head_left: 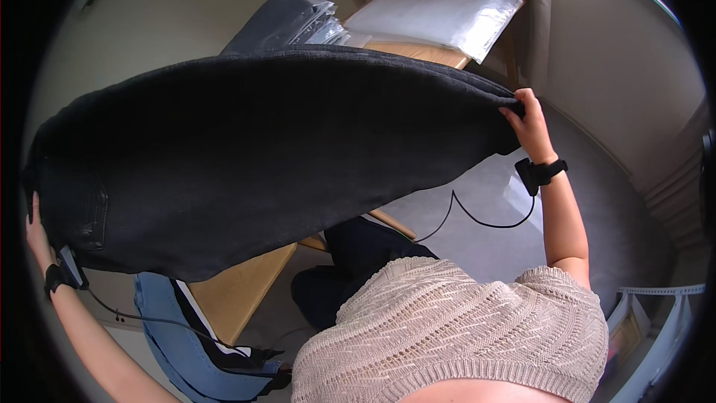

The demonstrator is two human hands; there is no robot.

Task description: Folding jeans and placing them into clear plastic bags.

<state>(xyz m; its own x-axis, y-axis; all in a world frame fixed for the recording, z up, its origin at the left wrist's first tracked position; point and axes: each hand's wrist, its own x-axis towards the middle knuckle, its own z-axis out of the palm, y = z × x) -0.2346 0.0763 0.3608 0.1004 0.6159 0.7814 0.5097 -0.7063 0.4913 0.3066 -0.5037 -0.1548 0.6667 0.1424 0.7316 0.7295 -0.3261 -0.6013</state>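
Note:
A pair of black jeans is stretched out sideways between my two hands, above the wooden table. My left hand grips the waist end at the far left, close to a back pocket; some of its fingers are hidden by the cloth. At the other end, my right hand pinches the leg hem between thumb and fingers. The jeans look folded lengthwise, with the layered edges showing along the top. Each wrist wears a black strapped device with a cable.
Behind the jeans, a stack of dark garments in clear bags stands beside a pile of clear plastic bags on the wooden table. Blue jeans hang at the lower left. A cable loops near my right arm. Curtains hang at right.

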